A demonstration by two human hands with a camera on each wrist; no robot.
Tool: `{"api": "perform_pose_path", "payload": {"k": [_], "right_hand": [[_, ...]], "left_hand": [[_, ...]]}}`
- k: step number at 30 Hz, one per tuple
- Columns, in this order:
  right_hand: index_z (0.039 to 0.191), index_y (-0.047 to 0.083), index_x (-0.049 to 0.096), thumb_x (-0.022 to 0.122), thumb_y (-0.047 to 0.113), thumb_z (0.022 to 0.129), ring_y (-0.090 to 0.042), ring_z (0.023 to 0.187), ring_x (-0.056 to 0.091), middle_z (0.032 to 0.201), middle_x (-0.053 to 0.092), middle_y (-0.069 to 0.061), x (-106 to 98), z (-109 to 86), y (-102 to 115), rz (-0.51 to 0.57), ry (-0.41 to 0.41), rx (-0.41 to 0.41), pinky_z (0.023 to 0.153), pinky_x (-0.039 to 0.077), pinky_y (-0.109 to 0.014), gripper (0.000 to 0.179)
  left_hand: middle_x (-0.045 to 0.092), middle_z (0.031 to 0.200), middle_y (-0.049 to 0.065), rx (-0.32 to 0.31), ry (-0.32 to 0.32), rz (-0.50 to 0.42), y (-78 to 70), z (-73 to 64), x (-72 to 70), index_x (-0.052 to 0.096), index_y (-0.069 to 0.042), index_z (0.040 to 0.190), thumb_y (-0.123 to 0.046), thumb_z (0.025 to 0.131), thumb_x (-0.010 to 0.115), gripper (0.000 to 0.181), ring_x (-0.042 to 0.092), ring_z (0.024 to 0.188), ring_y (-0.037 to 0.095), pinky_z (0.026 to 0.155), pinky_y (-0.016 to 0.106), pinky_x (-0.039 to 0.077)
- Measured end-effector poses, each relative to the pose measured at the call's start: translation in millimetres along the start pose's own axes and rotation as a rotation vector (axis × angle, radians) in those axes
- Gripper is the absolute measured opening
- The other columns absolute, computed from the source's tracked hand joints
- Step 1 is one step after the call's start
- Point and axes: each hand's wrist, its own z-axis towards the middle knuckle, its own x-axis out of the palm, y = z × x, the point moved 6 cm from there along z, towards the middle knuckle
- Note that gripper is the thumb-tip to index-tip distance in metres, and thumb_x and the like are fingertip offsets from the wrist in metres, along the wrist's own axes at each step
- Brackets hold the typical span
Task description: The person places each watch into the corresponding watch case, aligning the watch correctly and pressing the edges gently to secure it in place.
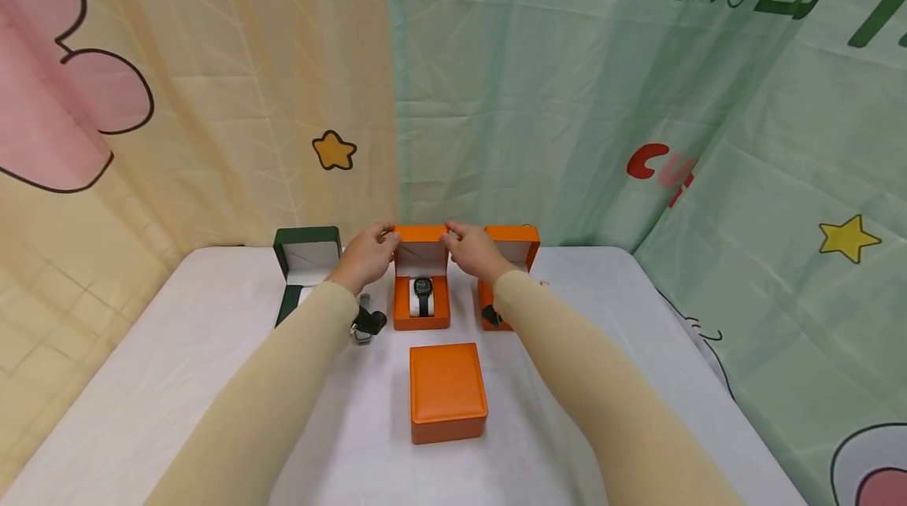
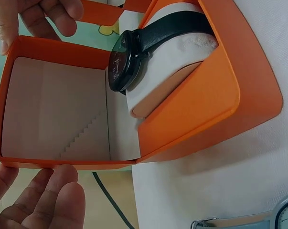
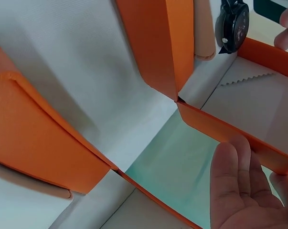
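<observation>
A middle orange watch box [image 1: 421, 323] stands with its lid raised, showing a pale lining. Inside sits a black wristwatch [image 1: 423, 297] strapped round a white cushion [image 2: 165, 78]. My left hand [image 1: 368, 253] holds the lid [image 2: 58, 163] at its left side, fingertips against the outer wall near the front corner. Opposite it, my right hand [image 1: 478, 253] holds the lid's right side, its fingers [image 3: 225, 167] along the orange wall. Beside the left forearm lie loose watches [image 1: 368, 322], partly hidden by the sleeve.
A closed orange box [image 1: 448, 388] lies nearer on the white tablecloth [image 1: 340, 443]. At the left an opened green box [image 1: 307, 235] stands, partly behind the left arm. Another opened orange box [image 1: 517, 234] is at the right, partly covered by the right arm. Printed curtains [image 1: 496, 136] hang behind.
</observation>
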Motion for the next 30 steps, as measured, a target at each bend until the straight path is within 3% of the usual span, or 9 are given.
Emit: {"api": "perform_pose_path", "payload": {"k": [4,11,17,21,30], "right_hand": [[0.165,0.026,0.037,0.046,0.043,0.113,-0.026,0.105,0.069,0.122,0.072,-0.015,-0.8,-0.8,-0.4,0.012,-0.003,-0.001,0.077,0.051,-0.035,0.056],[0.164,0.028,0.039,0.049,0.044,0.111,-0.026,0.116,0.071,0.146,0.065,-0.009,1.5,0.6,-4.5,0.021,0.013,0.002,0.076,0.054,-0.032,0.056],[0.164,0.029,0.038,0.05,0.045,0.111,-0.028,0.112,0.071,0.122,0.072,-0.017,1.5,-0.7,-5.4,0.042,0.025,0.018,0.065,0.046,-0.03,0.057],[0.164,0.031,0.038,0.051,0.047,0.11,-0.03,0.115,0.07,0.133,0.071,-0.009,1.5,-1.2,-6.6,0.043,0.033,0.031,0.075,0.053,-0.031,0.057],[0.163,0.033,0.041,0.053,0.045,0.11,-0.027,0.117,0.07,0.141,0.068,-0.006,0.6,-4.0,-5.8,0.069,0.038,0.046,0.094,0.059,-0.041,0.056]], "left_hand": [[0.057,0.153,0.016,0.01,-0.004,-0.011,-0.9,0.5,-0.3,0.041,-0.017,0.161,-0.04,0.113,0.044,0.054,0.064,0.129,0.035,0.116,0.058,0.047],[0.055,0.155,0.017,-0.018,0.023,-0.041,1.5,-2.7,-0.1,0.042,-0.015,0.16,-0.038,0.112,0.048,0.054,0.064,0.13,0.035,0.115,0.057,0.048],[0.055,0.154,0.017,-0.022,0.026,-0.05,2.1,-3.6,-0.6,0.044,-0.017,0.158,-0.038,0.111,0.05,0.052,0.065,0.127,0.035,0.107,0.052,0.055],[0.056,0.154,0.017,-0.019,0.031,-0.05,2.1,-5.1,-0.7,0.045,-0.016,0.158,-0.038,0.111,0.05,0.052,0.065,0.126,0.034,0.106,0.05,0.057],[0.056,0.153,0.016,-0.036,0.037,-0.081,4.7,-3.8,0.0,0.045,-0.017,0.157,-0.038,0.11,0.052,0.052,0.065,0.128,0.035,0.106,0.05,0.057]]}}
